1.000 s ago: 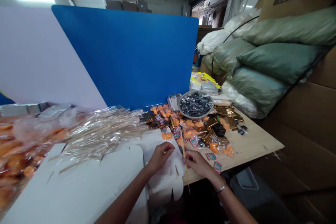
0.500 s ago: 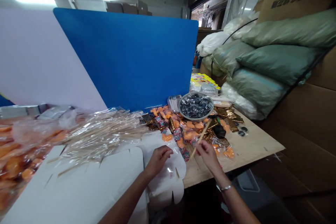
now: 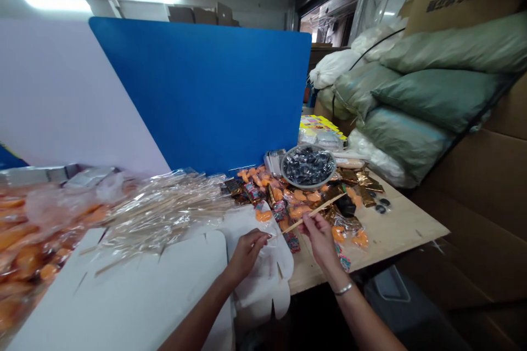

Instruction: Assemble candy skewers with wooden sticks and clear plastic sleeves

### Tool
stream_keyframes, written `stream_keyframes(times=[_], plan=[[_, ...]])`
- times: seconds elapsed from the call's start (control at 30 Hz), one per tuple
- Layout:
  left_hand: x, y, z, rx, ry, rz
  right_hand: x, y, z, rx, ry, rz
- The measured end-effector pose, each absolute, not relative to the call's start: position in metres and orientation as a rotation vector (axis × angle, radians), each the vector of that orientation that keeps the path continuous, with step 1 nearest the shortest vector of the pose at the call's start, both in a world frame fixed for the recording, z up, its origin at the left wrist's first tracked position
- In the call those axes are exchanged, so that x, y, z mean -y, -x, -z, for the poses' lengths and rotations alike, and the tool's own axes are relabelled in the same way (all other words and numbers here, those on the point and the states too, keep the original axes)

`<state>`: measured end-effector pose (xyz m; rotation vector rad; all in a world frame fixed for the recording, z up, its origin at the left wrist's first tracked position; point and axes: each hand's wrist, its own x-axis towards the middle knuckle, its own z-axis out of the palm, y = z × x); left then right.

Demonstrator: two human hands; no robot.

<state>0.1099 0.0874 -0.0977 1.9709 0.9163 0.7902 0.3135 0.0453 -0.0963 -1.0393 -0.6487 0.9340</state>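
My right hand (image 3: 319,237) pinches a thin wooden stick (image 3: 315,212), which lies almost level and points up and right over a heap of small wrapped sweets (image 3: 302,205). My left hand (image 3: 246,252) is curled, fingertips pressed on a clear wrapper on a white die-cut cardboard sheet (image 3: 263,263) at the table's near edge. What its fingers hold is too small to make out. A silver bracelet (image 3: 343,288) sits on my right wrist.
A grey bowl (image 3: 307,167) of dark sweets stands behind the heap. A bag of wooden sticks (image 3: 164,205) and bags of orange sweets (image 3: 28,230) lie left. Blue (image 3: 206,93) and white (image 3: 61,93) boards stand behind. Stuffed sacks (image 3: 411,93) and cardboard boxes (image 3: 481,175) crowd the right.
The stick in my right hand has swung from nearly upright to almost level, and that hand has risen toward the sweets. My left hand stays on the white sheet.
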Motion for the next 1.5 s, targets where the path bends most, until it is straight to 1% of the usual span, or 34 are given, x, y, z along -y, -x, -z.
stream_keyframes(times=[0.23, 0.43, 0.5, 0.63, 0.77, 0.87, 0.93, 1.0, 1.03, 1.17, 1.2, 1.37, 1.5], plan=[[-0.081, -0.115, 0.09, -0.898, -1.948, -0.789, -0.039, -0.289, 0.101, 0.835, 1.08, -0.998], [-0.079, -0.115, 0.088, -0.857, -1.921, -0.79, -0.029, -0.269, 0.094, 1.159, 1.025, -1.044], [-0.079, -0.114, 0.089, -0.899, -1.879, -0.792, -0.03, -0.271, 0.091, 1.123, 1.026, -1.045], [-0.079, -0.114, 0.089, -0.928, -1.828, -0.777, -0.039, -0.275, 0.086, 0.868, 1.07, -0.929], [-0.077, -0.116, 0.085, -0.885, -1.83, -0.819, -0.039, -0.267, 0.081, 1.12, 1.135, -0.906], [-0.076, -0.113, 0.08, -0.916, -1.787, -0.86, -0.03, -0.265, 0.071, 1.207, 1.192, -0.656], [-0.076, -0.109, 0.076, -0.919, -1.749, -0.869, -0.023, -0.268, 0.064, 1.441, 1.16, -0.59], [-0.077, -0.105, 0.072, -0.91, -1.739, -0.883, -0.02, -0.274, 0.06, 1.726, 1.096, -0.687], [-0.077, -0.103, 0.07, -0.91, -1.736, -0.895, -0.021, -0.278, 0.06, 1.764, 1.066, -0.76], [-0.08, -0.098, 0.068, -0.91, -1.686, -0.921, -0.043, -0.289, 0.066, 1.38, 0.931, -0.98], [-0.081, -0.098, 0.067, -0.898, -1.67, -0.915, -0.051, -0.29, 0.067, 1.358, 0.901, -1.027], [-0.078, -0.092, 0.061, -0.845, -1.621, -0.87, -0.077, -0.273, 0.055, 1.702, 0.774, -1.205], [-0.064, -0.072, 0.07, -0.953, -1.672, -0.979, -0.081, -0.254, 0.05, 1.618, 0.749, -1.25]])
